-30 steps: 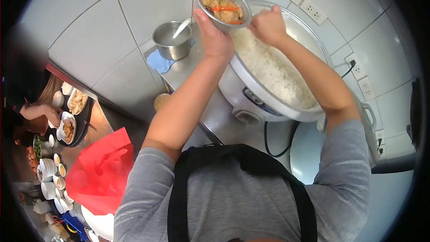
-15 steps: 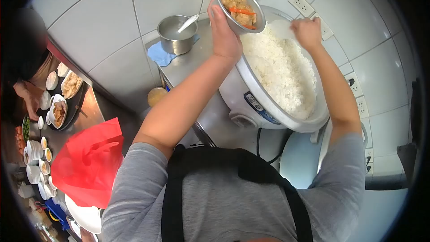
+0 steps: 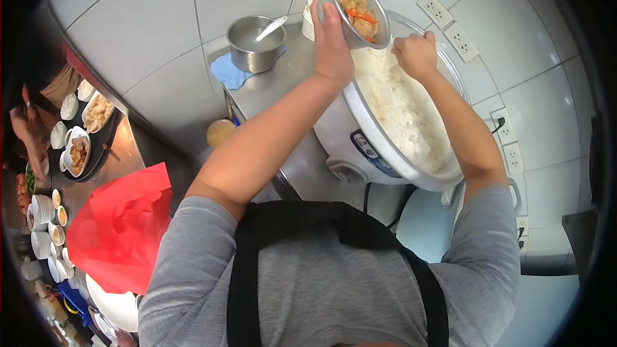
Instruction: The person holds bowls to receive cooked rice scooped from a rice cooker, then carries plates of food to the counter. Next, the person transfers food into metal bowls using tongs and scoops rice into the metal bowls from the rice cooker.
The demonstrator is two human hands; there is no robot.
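Observation:
My left hand [image 3: 333, 45] grips a metal bowl [image 3: 382, 32] from its left side. The bowl is tilted to the right, and pieces of brownish food [image 3: 357, 9] with orange-red strips lie inside. My right hand [image 3: 416, 54] is closed over the far part of a big white rice cooker [image 3: 369, 130]; what it holds is hidden. White rice [image 3: 405, 112] fills much of the open cooker. Left of my left hand, a metal pot [image 3: 254, 58] with a white-handled spoon [image 3: 272, 27] stands on the steel counter by a blue cloth [image 3: 229, 72].
White cups [image 3: 308, 26] are stacked behind the bowl. Sockets [image 3: 461, 42] line the tiled wall. At the left, a red bag [image 3: 122, 225], stacked dishes [image 3: 42, 212] and a tray with food dishes [image 3: 96, 148] stand on another counter, beside a co-worker's hand [image 3: 29, 135].
My left hand and the bowl have shifted right, and the bowl leans more. My right hand went right across the cooker, then back left toward the bowl. The co-worker's hands have moved.

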